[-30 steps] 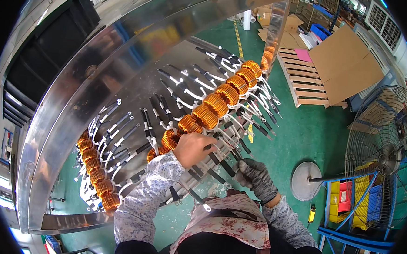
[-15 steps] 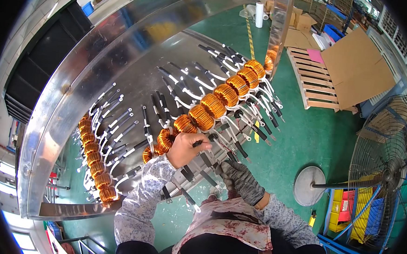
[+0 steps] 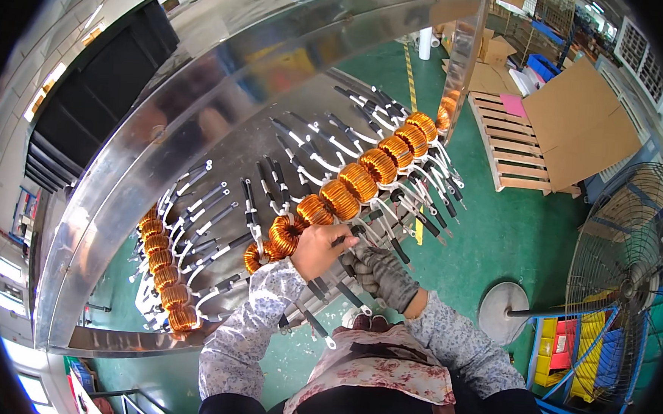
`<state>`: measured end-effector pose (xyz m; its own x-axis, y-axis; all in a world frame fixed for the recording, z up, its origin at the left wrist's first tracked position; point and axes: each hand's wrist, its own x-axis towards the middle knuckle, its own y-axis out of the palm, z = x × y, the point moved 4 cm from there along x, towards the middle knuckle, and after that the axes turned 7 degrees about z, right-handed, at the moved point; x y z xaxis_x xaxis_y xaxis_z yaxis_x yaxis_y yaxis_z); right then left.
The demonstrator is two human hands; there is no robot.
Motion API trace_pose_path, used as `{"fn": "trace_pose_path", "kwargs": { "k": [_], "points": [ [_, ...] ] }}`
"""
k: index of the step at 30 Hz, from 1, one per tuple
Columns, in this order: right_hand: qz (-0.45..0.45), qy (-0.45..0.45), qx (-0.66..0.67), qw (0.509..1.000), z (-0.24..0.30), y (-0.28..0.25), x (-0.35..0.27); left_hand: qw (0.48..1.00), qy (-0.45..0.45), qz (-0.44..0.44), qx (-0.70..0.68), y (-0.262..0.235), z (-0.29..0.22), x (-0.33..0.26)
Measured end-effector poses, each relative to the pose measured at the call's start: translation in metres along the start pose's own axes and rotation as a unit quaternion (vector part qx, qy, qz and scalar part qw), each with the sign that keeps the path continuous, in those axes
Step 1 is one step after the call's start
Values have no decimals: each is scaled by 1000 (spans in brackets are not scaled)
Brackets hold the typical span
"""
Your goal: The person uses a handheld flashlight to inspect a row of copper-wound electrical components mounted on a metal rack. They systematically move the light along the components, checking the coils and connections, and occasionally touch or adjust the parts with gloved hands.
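Left hand (image 3: 321, 251) beside copper coils (image 3: 315, 210)

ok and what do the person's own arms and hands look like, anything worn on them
The left hand is bare; the right hand wears a grey fabric glove. Both forearms have pale sleeve covers with a small blue-grey print, and black sleeves show above them.

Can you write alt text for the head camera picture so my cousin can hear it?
A person's bare left hand and grey-gloved right hand are close together among black-and-white leads, beside a row of copper-coloured coils on a metal shelf. Another coil row is at left, a caged fan at right.
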<state>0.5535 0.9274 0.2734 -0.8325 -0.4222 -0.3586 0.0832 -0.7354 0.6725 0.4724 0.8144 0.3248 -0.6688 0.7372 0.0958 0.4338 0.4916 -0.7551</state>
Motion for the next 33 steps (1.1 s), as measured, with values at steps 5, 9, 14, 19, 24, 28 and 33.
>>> {"fn": "trace_pose_path", "kwargs": {
  "k": [5, 9, 14, 19, 24, 28, 33],
  "points": [
    [-19, -180, -498, 848, -16, -32, -10, 1000, 2, -5, 0, 2, 2, 0],
    [-85, -131, -446, 881, -19, -23, -2, 1000, 4, -2, -5, -1, 2, -3],
    [-42, -53, -299, 952, -14, -15, -10, 998, 28, -40, -29, -1, 5, -5],
    [-49, -174, -376, 909, -16, -19, -9, 999, 19, -25, -15, -1, 1, -1],
    [15, -28, 61, 998, -17, -11, -4, 999, 27, -31, 0, -1, 4, 1],
    [-2, -95, -172, 980, -14, -11, -10, 1000, 12, -14, -5, 0, 4, -2],
    [-19, -189, -169, 967, -23, -17, 3, 998, 37, -28, -34, 2, -1, 0]
  ]
}}
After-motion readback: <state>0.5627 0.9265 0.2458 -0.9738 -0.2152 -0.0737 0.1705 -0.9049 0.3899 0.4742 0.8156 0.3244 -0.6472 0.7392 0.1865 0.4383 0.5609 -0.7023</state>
